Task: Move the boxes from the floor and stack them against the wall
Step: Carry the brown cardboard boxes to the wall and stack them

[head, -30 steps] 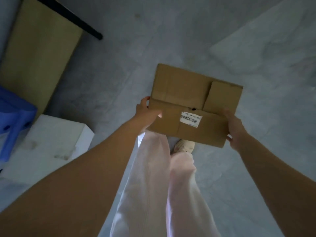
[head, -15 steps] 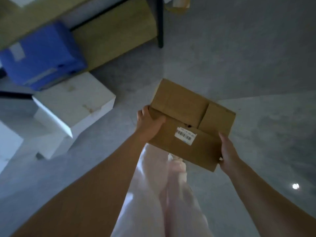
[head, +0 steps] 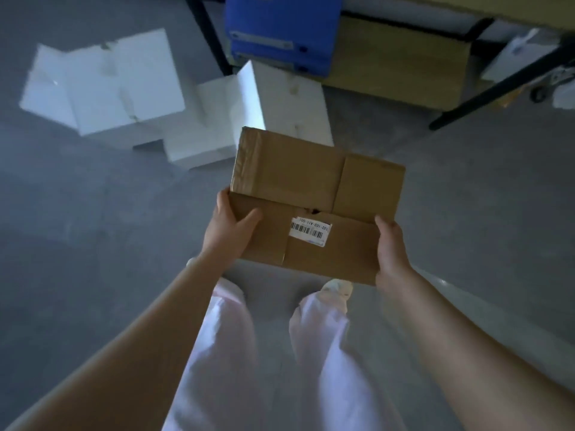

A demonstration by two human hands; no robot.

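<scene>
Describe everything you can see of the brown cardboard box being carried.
The cardboard box is brown, flat and rectangular, its top flaps folded shut with a small tear where they meet. A white barcode label sits on the near flap; brown tape runs along its left end. It is held above the floor. The left hand grips its left edge, thumb on top; the right hand grips its right edge.
</scene>
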